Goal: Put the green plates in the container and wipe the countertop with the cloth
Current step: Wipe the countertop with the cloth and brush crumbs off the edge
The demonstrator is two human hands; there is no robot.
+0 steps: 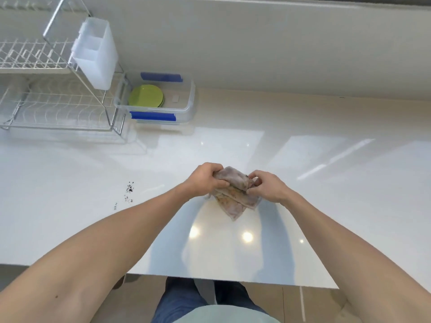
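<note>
Broadly, we stand at a glossy white countertop point(303, 183) that fills most of the view, with a pale wall rising behind it; at its far left sits a two-tier wire dish rack point(53, 106), and a translucent white cutlery holder point(98, 54) hangs on the rack's right end; just right of the rack, against the wall, rests a clear plastic container point(186, 106) with blue clips on its near and far rims; inside it, toward the left side, lie the green plates point(145, 96), stacked flat, with a small white piece near them on the container's floor; nearer to us, over the middle of the counter, we hold a crumpled, stained cloth point(235, 194) between both hands, its lower corner hanging toward the surface; our left hand point(205, 179) grips the cloth's left edge with fingers curled round it, and our right hand point(268, 186) pinches the right edge between thumb and fingers; left of the hands, well apart from the cloth, a small scatter of dark crumbs point(129, 191) lies on the counter.
</note>
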